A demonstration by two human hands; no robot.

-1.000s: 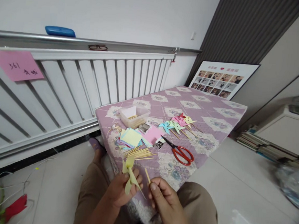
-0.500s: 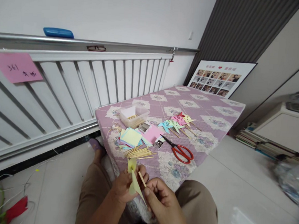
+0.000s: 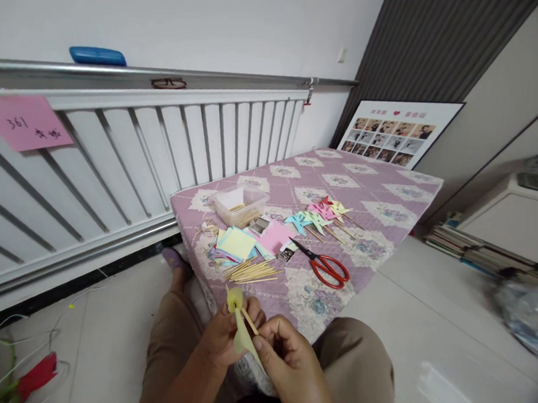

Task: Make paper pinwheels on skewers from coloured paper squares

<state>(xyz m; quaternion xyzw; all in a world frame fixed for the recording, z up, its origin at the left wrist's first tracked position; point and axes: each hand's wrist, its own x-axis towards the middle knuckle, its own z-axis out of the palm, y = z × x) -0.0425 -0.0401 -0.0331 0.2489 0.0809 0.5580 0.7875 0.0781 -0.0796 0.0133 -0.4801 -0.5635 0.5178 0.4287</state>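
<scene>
My left hand [image 3: 222,334] is closed on a yellow paper pinwheel [image 3: 243,336], whose folded blades curl up between my hands. Between thumb and fingers, my right hand [image 3: 285,352] pinches a thin wooden stick [image 3: 249,322], its upper end right behind the paper near the pinwheel's centre. Whether the stick is fixed to the paper I cannot tell. Just beyond my hands lie several loose wooden sticks [image 3: 254,272] and a stack of coloured paper squares [image 3: 236,243]. Finished-looking pinwheels [image 3: 317,218] on sticks rest farther back.
Red-handled scissors [image 3: 331,272] lie open on the table [image 3: 284,299] at right, beside a small box of metal pins [image 3: 286,254]. A clear plastic box [image 3: 240,207] with sticks stands behind the paper. A white radiator [image 3: 199,137] runs along the left.
My right hand has brought the stick up and left, closer to the pinwheel's centre. The view has shifted slightly; the table items stay put.
</scene>
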